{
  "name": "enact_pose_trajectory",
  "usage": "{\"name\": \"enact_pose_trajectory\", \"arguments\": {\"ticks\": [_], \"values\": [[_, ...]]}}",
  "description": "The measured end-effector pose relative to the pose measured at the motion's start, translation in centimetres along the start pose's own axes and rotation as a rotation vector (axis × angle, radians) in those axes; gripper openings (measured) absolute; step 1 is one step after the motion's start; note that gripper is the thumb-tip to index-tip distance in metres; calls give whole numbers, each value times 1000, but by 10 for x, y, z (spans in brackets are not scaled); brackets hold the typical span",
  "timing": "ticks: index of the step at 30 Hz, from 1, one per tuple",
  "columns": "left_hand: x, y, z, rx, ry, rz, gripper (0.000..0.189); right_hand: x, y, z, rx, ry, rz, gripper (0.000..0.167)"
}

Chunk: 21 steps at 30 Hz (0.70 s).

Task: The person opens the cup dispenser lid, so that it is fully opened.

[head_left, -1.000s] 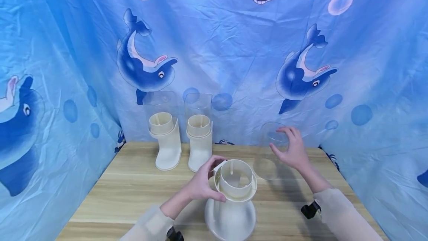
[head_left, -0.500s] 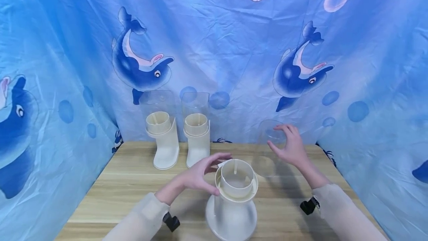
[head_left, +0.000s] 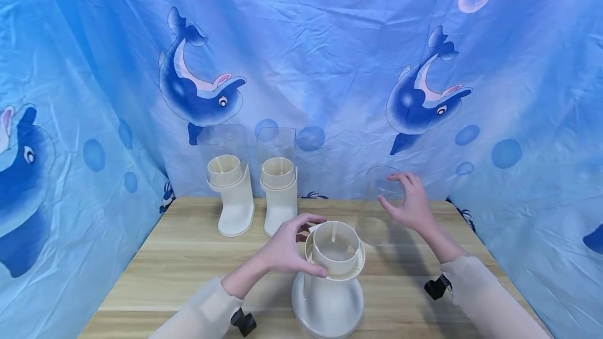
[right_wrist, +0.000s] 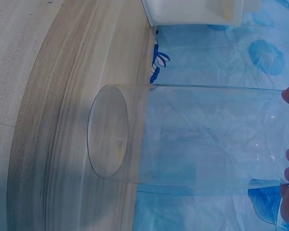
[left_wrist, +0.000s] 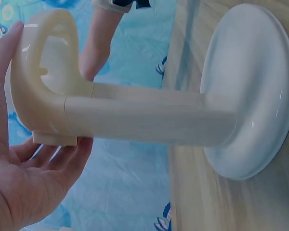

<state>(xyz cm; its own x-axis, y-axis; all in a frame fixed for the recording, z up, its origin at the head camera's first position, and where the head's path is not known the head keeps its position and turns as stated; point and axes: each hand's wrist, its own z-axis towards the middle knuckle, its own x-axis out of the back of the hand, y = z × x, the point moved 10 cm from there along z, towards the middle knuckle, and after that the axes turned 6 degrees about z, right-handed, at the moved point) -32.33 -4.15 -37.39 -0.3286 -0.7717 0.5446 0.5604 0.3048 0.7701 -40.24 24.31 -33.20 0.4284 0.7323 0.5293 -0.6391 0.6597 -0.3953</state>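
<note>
A white plastic stand [head_left: 332, 302] with a round foot stands upright on the table, its cream ring-shaped collar [left_wrist: 43, 96] on top. My left hand [head_left: 294, 247] holds that collar from the left, thumb in front and fingers behind. In the right wrist view, a clear plastic tube [right_wrist: 197, 137] is upright, with its round lower rim over the wood. My right hand [head_left: 410, 205] grips the tube near its top, thumb and fingers around it. Whether the lower rim touches the table I cannot tell.
Two cream dispensers, the left one [head_left: 235, 203] and the right one [head_left: 280, 203], stand at the back left, each with a clear container on top. A blue dolphin-printed curtain [head_left: 320, 67] encloses the wooden table [head_left: 188, 260] behind and on both sides.
My left hand eased off the stand's collar half a second ago and now closes around it again. The right hand stays at nearly the same spot with the clear tube.
</note>
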Motion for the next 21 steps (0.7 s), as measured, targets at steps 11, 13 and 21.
{"name": "enact_pose_trajectory", "arguments": {"ticks": [11,13,21], "values": [[2,-7,19,-68,-185,-11,95,4,0,0,11,32,18,51],[3,-2,19,-69,-199,32,98,2,0,0,9,26,9,51],[-2,19,5,-1,-62,333,116,-4,1,-3,-3,2,4,54]]}}
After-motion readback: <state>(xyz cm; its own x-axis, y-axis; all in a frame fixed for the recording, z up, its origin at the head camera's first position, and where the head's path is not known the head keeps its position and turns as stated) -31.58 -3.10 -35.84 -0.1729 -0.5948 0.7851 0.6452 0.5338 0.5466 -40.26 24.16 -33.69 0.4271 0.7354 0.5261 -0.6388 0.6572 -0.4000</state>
